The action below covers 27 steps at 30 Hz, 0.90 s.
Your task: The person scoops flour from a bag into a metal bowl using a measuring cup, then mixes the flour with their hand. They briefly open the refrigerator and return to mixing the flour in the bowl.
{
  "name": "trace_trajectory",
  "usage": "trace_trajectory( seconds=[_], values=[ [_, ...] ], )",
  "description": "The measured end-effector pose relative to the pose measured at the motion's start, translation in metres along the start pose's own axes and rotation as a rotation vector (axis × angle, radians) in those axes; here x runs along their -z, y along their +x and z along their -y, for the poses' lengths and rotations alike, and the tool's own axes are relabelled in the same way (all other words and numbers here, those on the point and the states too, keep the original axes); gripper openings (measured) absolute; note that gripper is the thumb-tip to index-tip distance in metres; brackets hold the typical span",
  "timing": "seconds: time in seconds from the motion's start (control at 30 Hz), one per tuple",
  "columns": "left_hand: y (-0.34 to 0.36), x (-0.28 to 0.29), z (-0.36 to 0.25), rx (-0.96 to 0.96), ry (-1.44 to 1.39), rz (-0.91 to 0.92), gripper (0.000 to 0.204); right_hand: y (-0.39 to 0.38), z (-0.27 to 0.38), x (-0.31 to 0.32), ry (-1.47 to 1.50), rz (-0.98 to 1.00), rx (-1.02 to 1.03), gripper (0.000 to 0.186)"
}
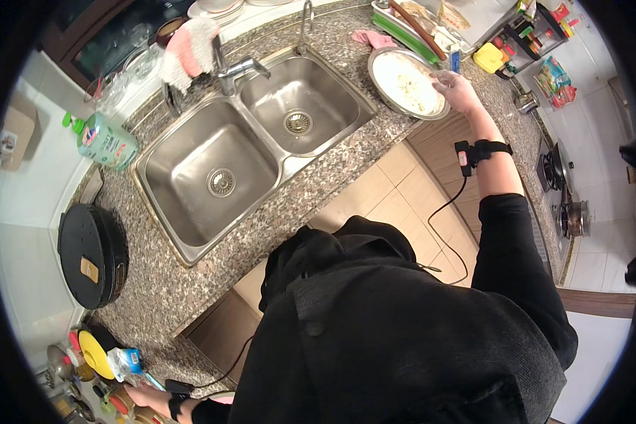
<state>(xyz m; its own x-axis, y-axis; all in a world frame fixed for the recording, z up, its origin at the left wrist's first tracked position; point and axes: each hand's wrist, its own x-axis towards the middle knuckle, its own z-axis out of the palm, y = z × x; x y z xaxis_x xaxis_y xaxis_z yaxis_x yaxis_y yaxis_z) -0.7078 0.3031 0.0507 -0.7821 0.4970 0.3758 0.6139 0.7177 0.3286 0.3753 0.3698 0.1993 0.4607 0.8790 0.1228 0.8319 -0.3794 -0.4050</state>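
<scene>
A wide metal bowl (387,90) with white flour (410,83) in it stands on the counter at the far right of the sink. My right hand (456,92), its fingers whitened, is closed at the bowl's right rim with the fingertips over the inside. Down at the lower left, my left hand (143,396) reaches among jars and containers. Closest to it is a jar with a red lid (121,400); its fingers are too small and partly hidden to show a grip. Beside that hand stand a blue-and-white packet (126,362) and a yellow round item (96,355).
A double steel sink (283,167) with a tap (242,69) lies ahead. Left of it are a green soap bottle (107,143) and a round black appliance (92,254). Behind the bowl sits a green tray (406,35); a spice rack (533,35) and stove (555,177) are at right.
</scene>
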Motion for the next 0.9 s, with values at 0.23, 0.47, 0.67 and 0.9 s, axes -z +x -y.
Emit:
trace_trajectory(
  seconds=[0.23, 0.47, 0.67, 0.9],
  values=[
    [-0.125, 0.078, -0.046, 0.438, -0.923, -0.217, 0.032, 0.028, -0.047, -0.012, -0.119, 0.137, 0.117, 0.023],
    [-0.394, 0.191, -0.085, 0.432, -1.129, -0.029, 0.035, 0.096, -0.092, -0.048, -0.277, -0.034, 0.533, 0.008],
    [-0.599, 0.262, -0.075, 0.65, -0.814, -0.194, 0.023, 0.139, -0.153, -0.076, -0.201, 0.433, 0.757, 0.028],
    [-0.727, 0.356, -0.013, 0.96, -0.669, -0.283, 0.025, 0.163, -0.159, -0.065, -0.351, 0.523, 0.837, 0.039]
  ],
)
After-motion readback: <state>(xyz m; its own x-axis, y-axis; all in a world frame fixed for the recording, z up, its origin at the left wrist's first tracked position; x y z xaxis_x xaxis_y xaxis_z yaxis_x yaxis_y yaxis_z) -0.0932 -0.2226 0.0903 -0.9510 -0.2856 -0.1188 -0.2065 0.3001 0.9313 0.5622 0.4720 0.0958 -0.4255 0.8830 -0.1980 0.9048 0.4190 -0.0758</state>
